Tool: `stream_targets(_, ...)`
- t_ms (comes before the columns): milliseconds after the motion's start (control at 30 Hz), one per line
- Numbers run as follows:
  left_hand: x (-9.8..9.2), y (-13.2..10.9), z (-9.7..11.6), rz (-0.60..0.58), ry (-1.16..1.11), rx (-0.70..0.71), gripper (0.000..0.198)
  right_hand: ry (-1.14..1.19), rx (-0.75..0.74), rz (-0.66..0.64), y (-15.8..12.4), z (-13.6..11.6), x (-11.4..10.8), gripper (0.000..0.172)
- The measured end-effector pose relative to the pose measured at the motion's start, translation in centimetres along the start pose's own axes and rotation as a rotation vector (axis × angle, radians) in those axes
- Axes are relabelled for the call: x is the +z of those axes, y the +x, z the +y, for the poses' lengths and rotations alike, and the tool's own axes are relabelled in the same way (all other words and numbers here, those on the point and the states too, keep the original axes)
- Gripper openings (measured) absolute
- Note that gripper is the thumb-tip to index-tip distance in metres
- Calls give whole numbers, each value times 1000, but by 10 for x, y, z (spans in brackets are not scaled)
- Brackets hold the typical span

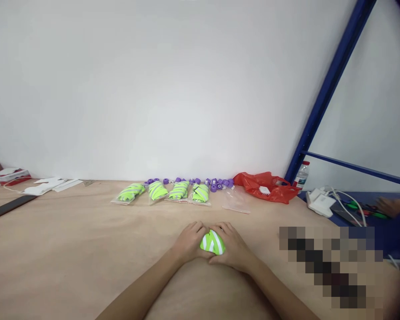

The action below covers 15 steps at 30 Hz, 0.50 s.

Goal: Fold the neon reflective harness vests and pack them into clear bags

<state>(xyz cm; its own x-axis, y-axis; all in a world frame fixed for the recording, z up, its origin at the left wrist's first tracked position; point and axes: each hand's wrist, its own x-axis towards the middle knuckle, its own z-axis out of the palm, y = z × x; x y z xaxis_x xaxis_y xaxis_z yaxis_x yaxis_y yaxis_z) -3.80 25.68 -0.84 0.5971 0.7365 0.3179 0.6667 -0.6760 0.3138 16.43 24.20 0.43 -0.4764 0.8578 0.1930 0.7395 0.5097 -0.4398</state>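
Between my two hands sits a wrapped bundle of neon-green strap with pale reflective stripes (212, 242), just above the tan surface. My left hand (191, 242) curls around its left side, thumb low. From the right, my right hand (233, 246) wraps the bundle, fingers over the top and thumb beneath. Beyond my hands, several similar green striped bundles in clear bags stand in a row, the nearest to my hands being the bagged bundle (200, 194) at the row's right end. A flat clear plastic bag (236, 200) lies right of that row.
Several purple round pieces (220, 183) lie along the wall. A red plastic bag (270, 186) with a white item, a bottle (302, 175) and a white adapter (321, 203) are at right, near a blue metal frame (330, 89). White papers (46, 186) and a dark strip (10, 207) lie left.
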Motion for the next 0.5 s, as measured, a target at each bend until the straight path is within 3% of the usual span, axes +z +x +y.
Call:
stream_targets(200,6,9,-6,42,71,111,50,27,-50,36,-1,10,-7,86)
stream_targets(400,9,18,-9,111,146,291,49,1,-62,88,-3,19,-7,96)
stream_targets(500,11,21,-9,142,174,348,50,2,-60,101,-4,21,-9,90)
